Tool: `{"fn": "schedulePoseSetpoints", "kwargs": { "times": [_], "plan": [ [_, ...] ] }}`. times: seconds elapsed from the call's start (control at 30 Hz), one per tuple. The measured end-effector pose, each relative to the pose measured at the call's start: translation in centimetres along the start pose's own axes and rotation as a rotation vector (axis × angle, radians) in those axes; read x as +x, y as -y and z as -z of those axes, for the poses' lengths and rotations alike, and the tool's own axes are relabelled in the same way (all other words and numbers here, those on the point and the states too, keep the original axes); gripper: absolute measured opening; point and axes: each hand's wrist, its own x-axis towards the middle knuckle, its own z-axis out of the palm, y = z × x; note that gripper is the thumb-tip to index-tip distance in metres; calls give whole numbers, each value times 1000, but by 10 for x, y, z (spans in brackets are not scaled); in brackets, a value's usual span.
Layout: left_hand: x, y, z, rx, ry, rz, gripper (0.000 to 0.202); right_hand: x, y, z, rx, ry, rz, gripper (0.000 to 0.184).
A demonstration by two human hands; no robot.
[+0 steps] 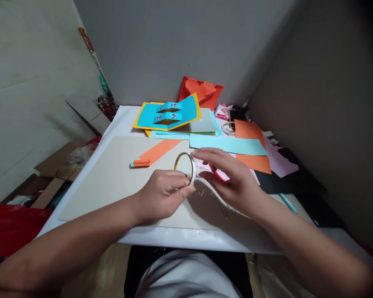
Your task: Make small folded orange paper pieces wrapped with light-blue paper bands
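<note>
My left hand [163, 193] pinches a roll of white double-sided tape [186, 166] and holds it upright over the grey cardboard sheet [112, 178]. My right hand [230, 178] hovers just right of the roll, fingers stretched toward its rim, touching or nearly touching the tape edge. An orange paper strip [158, 151] and a small orange-and-blue folded piece [139, 163] lie just beyond the left hand.
A blue and yellow pop-up card [169, 114] lies at the back, an orange cut-out [202, 93] behind it. Light blue paper [226, 144], orange paper [251, 145] and pink paper [279, 161] lie to the right. Cardboard boxes [52, 174] sit on the floor at left.
</note>
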Motion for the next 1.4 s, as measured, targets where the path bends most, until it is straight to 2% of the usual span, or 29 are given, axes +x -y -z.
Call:
{"fn": "schedulePoseSetpoints", "kwargs": {
  "times": [0.07,0.23,0.37,0.47,0.53,0.63,0.77,0.87,0.97,1.17,1.23,1.3,1.4],
  "plan": [
    [0,1,-1,31,-14,-74,29,-1,3,-3,18,-37,35,45],
    [1,7,-5,114,-39,-170,27,-7,1,-10,160,-113,-126,26],
    [1,13,-8,255,1,-238,24,-13,-2,-16,234,-131,-97,29],
    [1,17,-9,367,25,-299,19,-16,-2,-18,209,-108,-69,23],
    [1,19,-10,400,30,-323,19,-18,-1,-18,173,-88,-24,20],
    [2,21,-10,422,39,-331,22,-19,-1,-16,103,-48,66,26],
    [2,19,-10,412,12,-321,21,-18,-5,-10,-242,35,263,43],
    [3,13,-7,323,56,-295,21,-18,-9,-6,-433,9,328,40],
    [5,6,0,119,97,-217,22,-19,-13,-5,-296,-63,213,34],
    [7,6,10,-122,-47,-133,18,-13,-17,-10,211,-132,-319,14],
    [6,8,9,-133,-53,-109,17,-12,-18,-13,256,-113,-403,15],
    [6,10,7,-84,-44,-118,18,-13,-17,-14,114,-134,-305,22],
    [6,11,2,29,-12,-209,18,-19,-15,-14,-177,-186,46,37]
  ]
}}
